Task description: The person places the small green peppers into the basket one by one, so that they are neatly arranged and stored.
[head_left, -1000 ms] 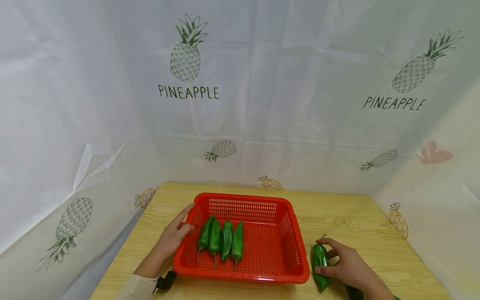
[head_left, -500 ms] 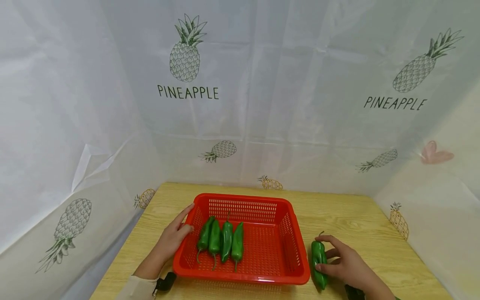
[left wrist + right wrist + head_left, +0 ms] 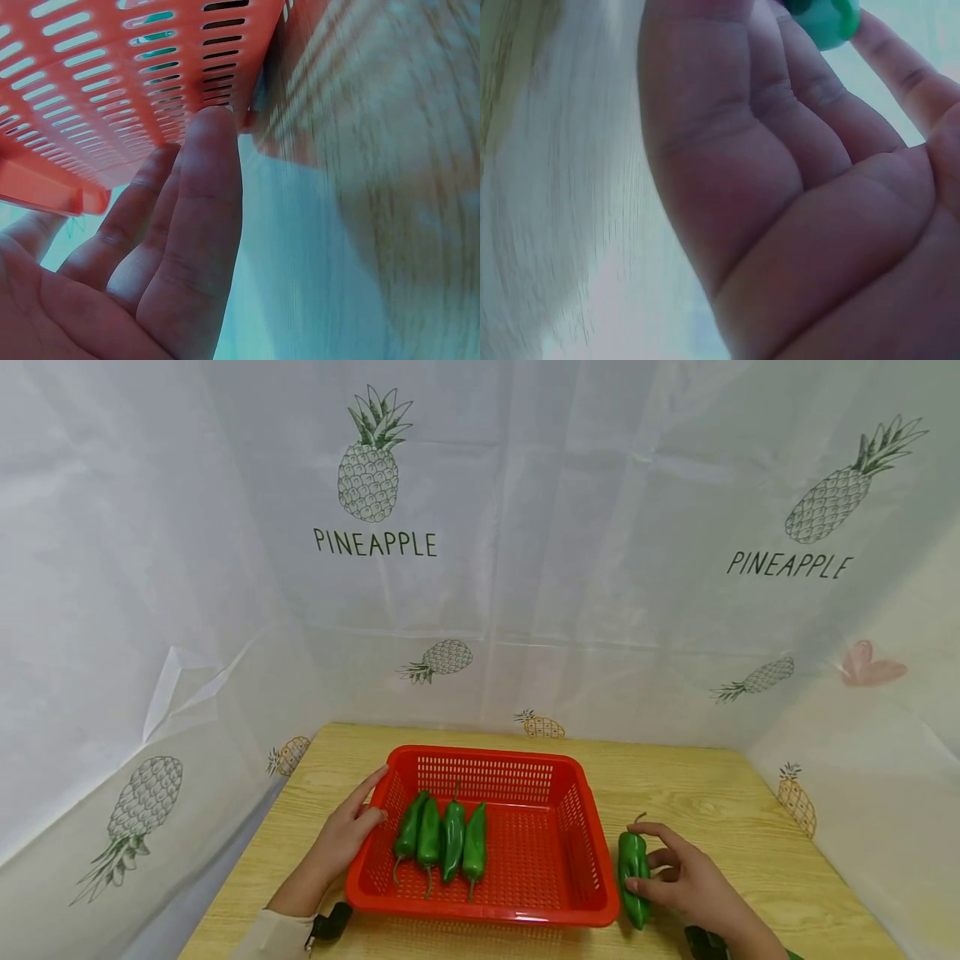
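A red plastic basket [image 3: 528, 852] with slotted walls stands on the table. Several long green chili peppers [image 3: 474, 843] lie side by side in its left half, stems showing. At its left wall, my left hand [image 3: 341, 839] grips the basket, thumb over the rim; the left wrist view shows the other fingers [image 3: 202, 195] against the slotted outside. Just right of the basket, my right hand [image 3: 690, 877] pinches another green chili pepper [image 3: 634, 860] between thumb and fingers, stem pointing away. In the right wrist view only a bit of that pepper [image 3: 832, 22] shows beyond the curled fingers.
The wooden tabletop [image 3: 667, 777] runs behind and to both sides of the basket. A white curtain [image 3: 570, 568] printed with pineapples closes off the back and sides. Black wrist devices [image 3: 330, 925] sit by both forearms.
The right hand has moved slightly away from the body and leftward, and its pepper has moved along with it. The left hand, basket and peppers inside stay where they were.
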The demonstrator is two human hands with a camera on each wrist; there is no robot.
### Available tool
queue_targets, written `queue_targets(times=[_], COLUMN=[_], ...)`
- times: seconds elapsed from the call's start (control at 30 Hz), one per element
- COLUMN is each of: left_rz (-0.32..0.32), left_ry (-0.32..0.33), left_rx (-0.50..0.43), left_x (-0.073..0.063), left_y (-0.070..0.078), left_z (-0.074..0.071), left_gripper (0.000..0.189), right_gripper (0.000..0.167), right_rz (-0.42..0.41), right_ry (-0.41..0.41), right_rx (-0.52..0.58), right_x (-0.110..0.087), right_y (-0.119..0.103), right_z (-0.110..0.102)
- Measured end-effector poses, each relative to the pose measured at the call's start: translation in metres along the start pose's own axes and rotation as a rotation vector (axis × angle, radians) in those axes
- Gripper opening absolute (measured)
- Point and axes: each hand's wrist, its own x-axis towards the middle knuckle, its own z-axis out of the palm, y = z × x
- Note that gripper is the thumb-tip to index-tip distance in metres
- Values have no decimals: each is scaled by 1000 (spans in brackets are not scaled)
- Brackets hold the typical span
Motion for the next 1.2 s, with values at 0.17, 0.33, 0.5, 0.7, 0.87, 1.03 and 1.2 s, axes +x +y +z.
queue_targets(times=[0.17, 0.33, 0.5, 0.7, 0.87, 1.03, 1.2], left_rz=[3, 2, 3, -4, -2, 0, -2], left_ry=[-6, -11, -14, -3, -10, -24, -8], left_rx=[-9, -17, -21, -17, -13, -22, -27], left_x=[1, 2, 3, 2, 2, 3, 1], left_y=[-1, -2, -2, -1, -1, -1, -2], left_z=[-2, -4, -6, -6, -5, -3, -3], left_gripper=[68, 69, 69, 69, 69, 69, 68], right_gripper=[78, 79, 77, 77, 76, 77, 76], right_rz=[-13, -20, -24, -14, -9, -35, -49], right_ry=[7, 24, 36, -9, -22, 15, 37], right_rx=[5, 4, -3, 85, 139, 165, 181], right_x=[1, 2, 3, 3, 1, 0, 0], right_y=[-4, -7, -8, -8, -10, -15, -17], right_z=[2, 4, 4, 1, -3, -9, -11])
